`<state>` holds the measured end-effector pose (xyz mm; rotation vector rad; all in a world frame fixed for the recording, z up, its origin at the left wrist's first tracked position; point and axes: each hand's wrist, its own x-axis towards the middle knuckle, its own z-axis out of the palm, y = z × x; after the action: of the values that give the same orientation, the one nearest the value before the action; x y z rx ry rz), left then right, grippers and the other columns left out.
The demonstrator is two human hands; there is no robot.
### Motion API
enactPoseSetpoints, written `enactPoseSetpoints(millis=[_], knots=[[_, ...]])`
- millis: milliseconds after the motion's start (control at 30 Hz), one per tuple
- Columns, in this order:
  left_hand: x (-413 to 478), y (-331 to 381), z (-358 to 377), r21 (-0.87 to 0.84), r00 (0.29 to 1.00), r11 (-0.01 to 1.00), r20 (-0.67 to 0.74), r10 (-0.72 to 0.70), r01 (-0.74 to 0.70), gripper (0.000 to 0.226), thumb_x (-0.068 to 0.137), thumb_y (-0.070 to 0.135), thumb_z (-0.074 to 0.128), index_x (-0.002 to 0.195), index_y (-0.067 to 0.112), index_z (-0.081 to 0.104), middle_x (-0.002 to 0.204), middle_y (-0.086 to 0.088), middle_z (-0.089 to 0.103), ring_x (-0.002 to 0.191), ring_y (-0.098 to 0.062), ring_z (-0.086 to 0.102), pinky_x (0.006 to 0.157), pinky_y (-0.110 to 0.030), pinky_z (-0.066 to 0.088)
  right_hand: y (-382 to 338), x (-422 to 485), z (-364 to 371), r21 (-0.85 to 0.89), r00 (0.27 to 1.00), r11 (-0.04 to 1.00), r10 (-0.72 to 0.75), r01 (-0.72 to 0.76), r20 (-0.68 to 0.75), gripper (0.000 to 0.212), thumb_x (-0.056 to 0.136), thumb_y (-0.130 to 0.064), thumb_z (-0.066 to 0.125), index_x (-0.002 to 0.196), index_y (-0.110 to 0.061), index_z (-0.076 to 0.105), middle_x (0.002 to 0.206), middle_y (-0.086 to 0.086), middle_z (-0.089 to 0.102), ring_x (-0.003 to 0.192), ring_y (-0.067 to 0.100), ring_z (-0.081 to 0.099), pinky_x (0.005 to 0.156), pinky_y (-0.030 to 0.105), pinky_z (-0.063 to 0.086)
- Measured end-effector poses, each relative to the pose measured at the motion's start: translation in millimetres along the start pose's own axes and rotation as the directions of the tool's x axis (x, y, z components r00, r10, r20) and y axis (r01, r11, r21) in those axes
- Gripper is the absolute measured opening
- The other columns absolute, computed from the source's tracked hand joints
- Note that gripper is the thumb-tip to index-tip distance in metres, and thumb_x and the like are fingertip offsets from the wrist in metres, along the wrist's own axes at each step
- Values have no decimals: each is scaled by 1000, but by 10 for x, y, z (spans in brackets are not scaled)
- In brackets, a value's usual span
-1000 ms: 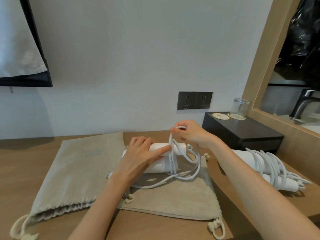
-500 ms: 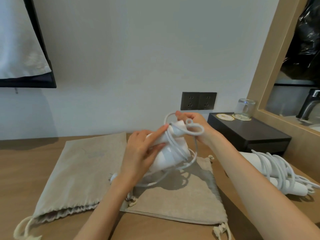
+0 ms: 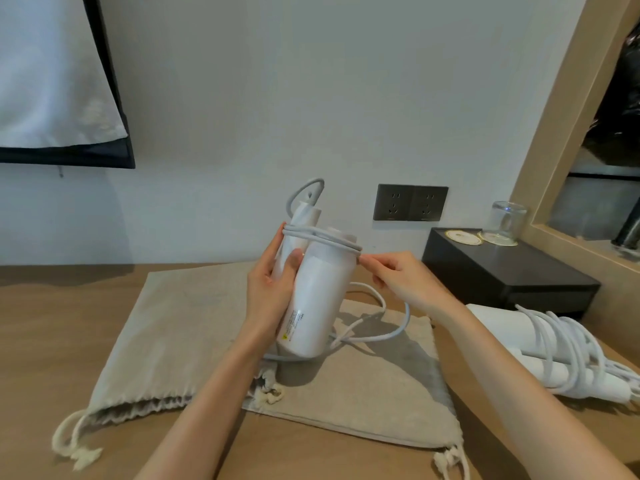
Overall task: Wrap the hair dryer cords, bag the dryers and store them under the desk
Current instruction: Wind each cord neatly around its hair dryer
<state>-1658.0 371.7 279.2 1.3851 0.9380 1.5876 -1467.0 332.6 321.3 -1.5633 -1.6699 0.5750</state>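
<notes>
Two dryers, two bags, one desk (image 3: 52, 323).

Item 1: white hair dryer (image 3: 318, 289), handle folded against the barrel, held upright above the bags and clear of the wood. Left hand (image 3: 273, 292): fingers and thumb curled round handle and barrel together. Right hand (image 3: 398, 278): thumb and fingertips pinching the cord (image 3: 322, 233) at the barrel's right side, where two turns circle the top. Spare cord hangs in loose loops from the base onto the cloth; the plug cannot be made out.

Handling note, as judged: lay each turn snug beside the last, with even tension from the pinch and a firm left grip so the handle does not swing out. Slack loops may snag a drawstring.

Item 2: second dryer (image 3: 502, 327), cord wound, lying on the desk to the right, unbagged.

Containers: left bag (image 3: 156, 334) and right bag (image 3: 381, 393), drawstring cloth, flat, overlapping mid-desk; no bulge, apparently empty. Glass (image 3: 507, 221), inverted on a coaster atop the black box (image 3: 502, 271), holding nothing.
</notes>
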Motion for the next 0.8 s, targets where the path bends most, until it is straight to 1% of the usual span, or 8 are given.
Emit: enactPoseSetpoints(millis=[133,233,333,467,533,567,700,800], knots=[[70,-65,-54,-44,990,991,-58,-126,123,45,92,33,57,135,40,45,123,-4,63,103,-20,64,82,-33,54,-31,-94,-2,-177,996,983,-41,55,81,25,96,-32,49,113,-26,67,70,10,62,59,17,48,54,21,38],[138,-79,-140,23,988,994,-114,-101,104,45,93,31,56,136,39,45,128,-2,60,109,-20,61,88,-36,53,-44,-132,-36,-278,995,957,-60,81,80,24,96,-29,52,113,-22,68,73,5,67,54,13,45,49,20,34],[169,-110,-223,133,990,989,-135,-42,60,47,92,32,56,138,38,44,135,6,54,115,-14,56,97,-40,47,-110,-183,-98,-428,992,895,-107,123,62,25,95,-31,54,112,-23,69,72,-3,65,57,11,52,51,23,38],[137,-91,-211,230,986,973,-165,16,22,47,92,34,55,137,40,44,134,9,55,104,-4,51,85,-27,42,-196,-268,-171,-634,977,752,-212,180,26,20,96,-36,51,89,-33,69,61,-12,53,56,9,49,49,22,34],[117,-67,-230,322,980,947,-188,63,1,45,93,37,52,137,42,43,123,10,60,96,-4,50,78,-25,37,-220,-320,-234,-702,971,694,-239,159,-17,27,95,-38,51,68,-38,55,55,-11,45,55,11,44,49,27,31],[118,-75,-258,375,975,927,-203,90,-8,45,94,38,50,138,44,42,113,9,63,92,-8,52,75,-27,38,-223,-342,-278,-724,966,673,-257,151,-37,28,95,-40,51,66,-38,53,55,-10,45,57,14,45,51,29,33],[190,-169,-390,663,936,742,-193,295,-98,47,95,35,48,141,40,40,81,-5,59,75,-25,53,66,-38,42,-241,-404,-348,-761,935,597,-353,254,35,26,93,-47,50,91,-31,71,68,-10,62,67,12,57,59,32,50],[182,-188,-338,825,896,518,-35,443,-224,48,92,30,59,138,31,46,69,-9,55,64,-29,51,60,-36,35,-279,-407,-277,-805,857,476,-509,355,78,23,90,-46,54,88,-32,73,67,-11,61,59,10,52,44,22,37]])
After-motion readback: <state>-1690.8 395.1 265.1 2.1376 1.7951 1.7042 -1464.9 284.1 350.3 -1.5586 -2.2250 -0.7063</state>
